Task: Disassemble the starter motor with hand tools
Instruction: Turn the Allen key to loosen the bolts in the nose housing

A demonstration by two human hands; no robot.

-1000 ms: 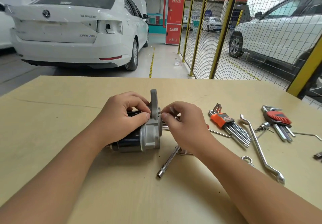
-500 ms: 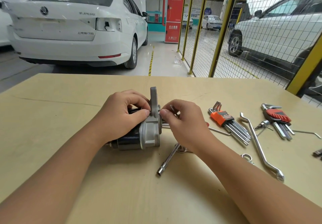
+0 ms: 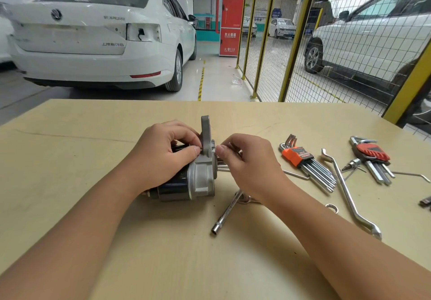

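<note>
Left hand [image 3: 161, 157] grips the black-and-silver metal starter motor [image 3: 193, 178]; right hand [image 3: 242, 159] pinches a thin silver fastener [image 3: 214, 149] at its flange, probably withdrawing it next.

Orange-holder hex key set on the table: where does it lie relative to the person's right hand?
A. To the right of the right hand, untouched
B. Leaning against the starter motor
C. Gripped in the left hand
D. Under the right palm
A: the orange-holder hex key set lies flat on the table to the right of the right hand, which is working at the starter motor and not touching it.
</note>
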